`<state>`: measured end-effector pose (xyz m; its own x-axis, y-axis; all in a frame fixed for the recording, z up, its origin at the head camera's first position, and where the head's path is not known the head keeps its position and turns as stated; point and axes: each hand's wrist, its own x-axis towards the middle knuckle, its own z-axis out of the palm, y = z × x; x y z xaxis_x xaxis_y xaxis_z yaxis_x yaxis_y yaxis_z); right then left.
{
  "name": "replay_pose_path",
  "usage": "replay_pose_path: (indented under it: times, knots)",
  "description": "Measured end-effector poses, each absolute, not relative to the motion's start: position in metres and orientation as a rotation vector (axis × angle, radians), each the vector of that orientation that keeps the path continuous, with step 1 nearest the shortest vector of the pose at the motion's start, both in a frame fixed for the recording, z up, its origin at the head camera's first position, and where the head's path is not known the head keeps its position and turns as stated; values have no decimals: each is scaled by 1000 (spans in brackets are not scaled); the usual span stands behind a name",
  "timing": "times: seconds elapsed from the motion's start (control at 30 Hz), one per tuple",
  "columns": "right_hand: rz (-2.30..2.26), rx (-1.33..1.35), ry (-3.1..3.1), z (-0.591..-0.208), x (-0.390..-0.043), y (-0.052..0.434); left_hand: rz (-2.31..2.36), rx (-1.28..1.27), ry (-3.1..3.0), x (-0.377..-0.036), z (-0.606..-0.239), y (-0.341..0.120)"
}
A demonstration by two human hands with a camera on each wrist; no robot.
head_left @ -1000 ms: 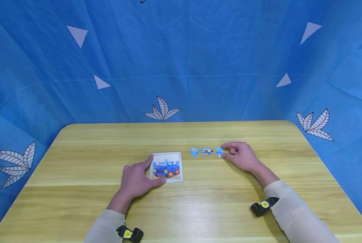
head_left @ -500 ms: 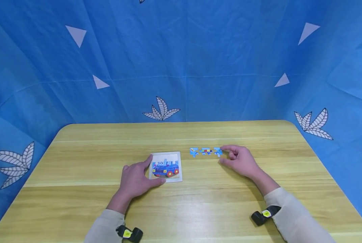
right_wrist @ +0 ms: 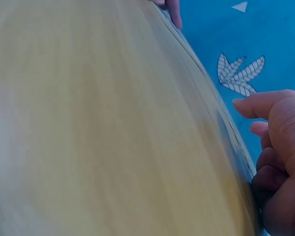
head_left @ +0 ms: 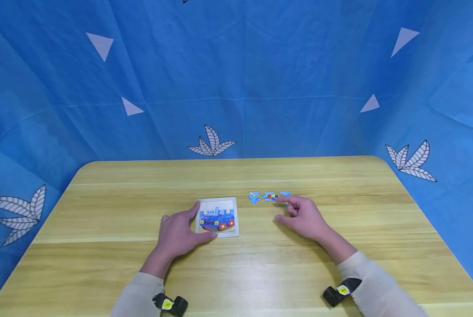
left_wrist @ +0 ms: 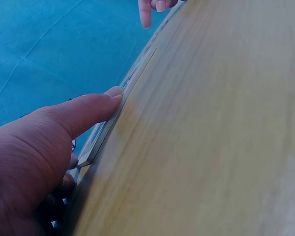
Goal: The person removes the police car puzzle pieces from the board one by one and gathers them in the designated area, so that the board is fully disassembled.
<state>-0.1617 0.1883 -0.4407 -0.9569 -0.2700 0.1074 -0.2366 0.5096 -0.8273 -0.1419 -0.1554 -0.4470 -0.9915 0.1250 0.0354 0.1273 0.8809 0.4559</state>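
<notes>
A square jigsaw puzzle [head_left: 220, 220] in a pale frame, picturing a blue vehicle with red wheels, lies flat on the table. My left hand [head_left: 179, 233] holds its left side, index finger at the far corner and thumb on the near edge. In the left wrist view the thumb [left_wrist: 96, 110] presses the frame's edge. Right of the puzzle, three blue jigsaw pieces lie in a row: left piece [head_left: 254, 197], middle piece [head_left: 269, 195], right piece [head_left: 285, 193]. My right hand [head_left: 304, 218] is beside them, thumb and index finger apart, the index over the row's right part. It holds nothing.
The wooden table [head_left: 101, 211] has a rounded far edge. Behind it hangs a blue cloth [head_left: 284, 88] with white triangles and leaf prints. Each wrist wears a black camera, such as the right wrist camera [head_left: 333, 296].
My right hand has let go of the right jigsaw piece, its thumb and index finger parting, and has moved left and nearer to me. The left hand stays on the puzzle.
</notes>
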Motion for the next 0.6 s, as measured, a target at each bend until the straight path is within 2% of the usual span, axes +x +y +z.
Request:
replay_pose_path:
  times: [0.47, 0.6]
  knots:
    - [-1503, -544, 2638, -441, -155, 146, -725, -212, -3043, -143, -448, -157]
    - [-1511, -555, 2601, -429, -149, 131, -737, -207, -3046, -142, -448, -156]
